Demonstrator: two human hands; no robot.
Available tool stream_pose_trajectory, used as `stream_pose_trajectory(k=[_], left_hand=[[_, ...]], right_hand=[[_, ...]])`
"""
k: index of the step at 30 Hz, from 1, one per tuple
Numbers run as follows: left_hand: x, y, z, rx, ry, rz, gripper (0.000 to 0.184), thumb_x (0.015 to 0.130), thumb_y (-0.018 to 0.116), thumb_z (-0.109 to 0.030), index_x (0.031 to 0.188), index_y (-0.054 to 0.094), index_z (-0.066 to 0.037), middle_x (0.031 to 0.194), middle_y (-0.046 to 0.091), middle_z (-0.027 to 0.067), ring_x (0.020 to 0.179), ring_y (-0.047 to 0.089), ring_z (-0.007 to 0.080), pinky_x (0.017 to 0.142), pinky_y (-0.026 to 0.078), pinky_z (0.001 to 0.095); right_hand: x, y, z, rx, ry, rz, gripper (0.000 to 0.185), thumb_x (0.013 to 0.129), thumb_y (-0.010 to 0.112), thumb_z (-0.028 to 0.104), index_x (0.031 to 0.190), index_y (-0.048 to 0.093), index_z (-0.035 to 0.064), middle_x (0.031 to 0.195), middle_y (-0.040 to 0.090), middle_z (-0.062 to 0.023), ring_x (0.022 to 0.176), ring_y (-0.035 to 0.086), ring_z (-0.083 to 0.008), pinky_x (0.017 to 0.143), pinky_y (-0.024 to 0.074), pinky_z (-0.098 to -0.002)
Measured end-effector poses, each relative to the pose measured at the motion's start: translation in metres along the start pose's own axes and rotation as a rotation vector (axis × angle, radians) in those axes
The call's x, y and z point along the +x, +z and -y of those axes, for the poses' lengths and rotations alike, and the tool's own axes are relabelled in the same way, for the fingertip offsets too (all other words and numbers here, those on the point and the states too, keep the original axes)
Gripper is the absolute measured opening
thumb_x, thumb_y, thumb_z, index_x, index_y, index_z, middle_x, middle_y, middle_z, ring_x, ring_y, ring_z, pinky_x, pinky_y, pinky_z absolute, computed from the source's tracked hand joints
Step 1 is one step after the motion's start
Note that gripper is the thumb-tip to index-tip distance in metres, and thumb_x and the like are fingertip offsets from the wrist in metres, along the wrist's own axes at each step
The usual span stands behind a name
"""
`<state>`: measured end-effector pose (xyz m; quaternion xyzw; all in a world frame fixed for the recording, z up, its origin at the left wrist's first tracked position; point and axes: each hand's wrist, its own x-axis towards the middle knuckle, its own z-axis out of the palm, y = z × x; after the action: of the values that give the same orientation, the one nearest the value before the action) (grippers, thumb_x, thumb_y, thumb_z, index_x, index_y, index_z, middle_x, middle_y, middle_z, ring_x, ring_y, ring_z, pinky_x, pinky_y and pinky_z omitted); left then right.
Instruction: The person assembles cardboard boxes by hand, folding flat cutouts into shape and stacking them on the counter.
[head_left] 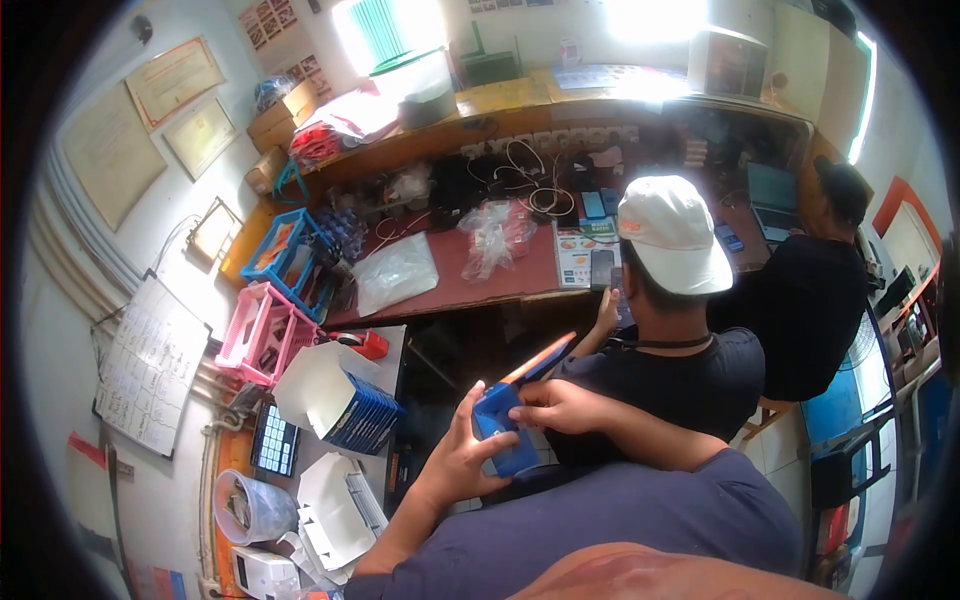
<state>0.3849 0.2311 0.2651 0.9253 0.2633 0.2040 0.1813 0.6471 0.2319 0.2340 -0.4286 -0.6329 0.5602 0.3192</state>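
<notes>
A small blue box [513, 458] with its lid [540, 362] raised is held in front of the body. My left hand [462, 450] is wrapped round the box's left side, fingers across its front. My right hand [560, 407] reaches into the opening from the right, its fingers pinched together. Whatever the right fingers hold, if anything, is hidden. The lid tilts up to the right and shows an orange edge.
Just ahead sits a person in a white cap [668, 235] holding a phone; another person [815, 290] sits farther right. A cluttered desk [470, 285] spans the front. Left are a pink basket [265, 335], a box of blue packs [365, 415] and a bin [255, 507].
</notes>
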Motion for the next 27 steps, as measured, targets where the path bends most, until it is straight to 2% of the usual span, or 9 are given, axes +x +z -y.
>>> stream_pose_trajectory(k=[4, 5, 8, 11, 17, 19, 22, 25, 27], left_hand=[[0.008, -0.001, -0.001, 0.123, 0.034, -0.026, 0.065, 0.056, 0.099, -0.023, 0.114, 0.072, -0.023, 0.163, 0.027, 0.0269, 0.148, 0.039, 0.0527, 0.114, 0.050, 0.0551], [0.008, 0.000, 0.001, 0.145, 0.051, -0.035, 0.064, 0.056, 0.099, -0.022, 0.114, 0.072, -0.022, 0.162, 0.028, 0.0263, 0.148, 0.039, 0.0527, 0.115, 0.049, 0.0552], [0.005, 0.000, 0.004, 0.044, 0.072, -0.025, 0.061, 0.057, 0.098, -0.022, 0.112, 0.072, -0.023, 0.160, 0.029, 0.0246, 0.147, 0.040, 0.0532, 0.116, 0.048, 0.0553], [0.000, 0.007, 0.011, 0.001, 0.066, -0.039, 0.061, 0.059, 0.098, -0.024, 0.113, 0.069, -0.026, 0.160, 0.028, 0.0250, 0.147, 0.038, 0.0538, 0.116, 0.048, 0.0565], [-0.004, 0.012, 0.022, 0.002, 0.046, -0.082, 0.067, 0.062, 0.099, -0.025, 0.119, 0.064, -0.031, 0.161, 0.025, 0.0239, 0.150, 0.035, 0.0525, 0.116, 0.047, 0.0579], [-0.006, 0.012, 0.024, 0.000, 0.031, -0.079, 0.065, 0.061, 0.099, -0.026, 0.118, 0.066, -0.030, 0.161, 0.026, 0.0231, 0.150, 0.035, 0.0523, 0.116, 0.048, 0.0577], [-0.005, 0.005, 0.029, 0.027, 0.050, -0.078, 0.063, 0.060, 0.099, -0.027, 0.115, 0.069, -0.028, 0.161, 0.027, 0.0224, 0.150, 0.035, 0.0524, 0.117, 0.047, 0.0583], [-0.006, 0.000, 0.039, 0.011, 0.086, -0.078, 0.061, 0.058, 0.098, -0.027, 0.113, 0.073, -0.025, 0.161, 0.027, 0.0228, 0.150, 0.035, 0.0531, 0.118, 0.045, 0.0590], [-0.010, -0.005, 0.047, -0.044, 0.087, -0.072, 0.060, 0.058, 0.098, -0.027, 0.113, 0.074, -0.024, 0.161, 0.027, 0.0240, 0.150, 0.034, 0.0539, 0.119, 0.043, 0.0594]], right_hand=[[0.004, 0.008, -0.002, -0.215, -0.256, -0.188, 0.039, 0.104, 0.073, 0.027, 0.132, 0.068, 0.0001, 0.119, 0.075, -0.0132, 0.105, 0.070, -0.0197, 0.094, 0.0567, -0.0380], [0.003, 0.010, 0.003, 0.210, 0.044, -0.097, 0.036, 0.105, 0.071, 0.025, 0.131, 0.068, 0.0001, 0.118, 0.075, -0.0120, 0.109, 0.069, -0.0204, 0.096, 0.0562, -0.0389], [0.009, 0.010, -0.012, 0.283, 0.079, -0.035, 0.035, 0.106, 0.070, 0.023, 0.132, 0.067, -0.0001, 0.119, 0.075, -0.0119, 0.111, 0.069, -0.0214, 0.098, 0.0553, -0.0394], [0.008, 0.010, -0.004, 0.057, 0.030, -0.027, 0.035, 0.107, 0.069, 0.022, 0.134, 0.067, 0.0002, 0.118, 0.075, -0.0111, 0.111, 0.069, -0.0204, 0.098, 0.0549, -0.0391], [0.017, 0.037, -0.011, 0.249, 0.128, -0.100, 0.028, 0.108, 0.066, 0.024, 0.126, 0.065, 0.0021, 0.114, 0.071, -0.0098, 0.106, 0.068, -0.0199, 0.095, 0.0554, -0.0406], [0.021, 0.041, -0.016, 0.332, 0.163, -0.107, 0.028, 0.108, 0.066, 0.027, 0.123, 0.066, 0.0029, 0.110, 0.068, -0.0087, 0.099, 0.066, -0.0197, 0.089, 0.0556, -0.0401], [0.029, 0.030, -0.017, 0.123, -0.014, -0.098, 0.028, 0.108, 0.066, 0.028, 0.120, 0.067, 0.0030, 0.107, 0.069, -0.0082, 0.098, 0.065, -0.0194, 0.087, 0.0543, -0.0387], [0.041, 0.009, -0.017, 0.027, 0.118, 0.043, 0.028, 0.106, 0.070, 0.027, 0.120, 0.070, 0.0029, 0.103, 0.072, -0.0083, 0.099, 0.065, -0.0183, 0.090, 0.0538, -0.0383], [0.043, 0.008, -0.002, 0.080, 0.005, 0.037, 0.029, 0.105, 0.072, 0.027, 0.121, 0.071, 0.0030, 0.106, 0.074, -0.0095, 0.100, 0.067, -0.0184, 0.092, 0.0541, -0.0380]])
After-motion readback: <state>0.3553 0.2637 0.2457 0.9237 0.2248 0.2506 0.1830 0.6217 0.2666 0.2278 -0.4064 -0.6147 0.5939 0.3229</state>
